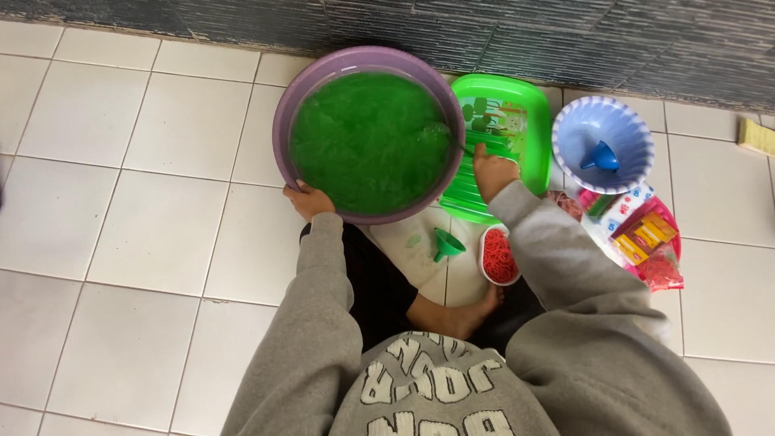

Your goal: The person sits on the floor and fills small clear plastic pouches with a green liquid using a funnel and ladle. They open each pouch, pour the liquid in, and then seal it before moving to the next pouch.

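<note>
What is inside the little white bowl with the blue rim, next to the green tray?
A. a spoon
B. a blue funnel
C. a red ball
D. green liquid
B: a small blue funnel lies inside the white bowl with the blue rim, while the green liquid fills the big purple basin instead.

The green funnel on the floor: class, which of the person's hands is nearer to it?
Right. The right hand rests on the green tray, just above the funnel; the left hand grips the basin rim, farther left.

Open tiled floor [121, 161] left, purple basin [284, 121], green tray [529, 105], bowl [638, 129] crowding wall [565, 40]
</note>
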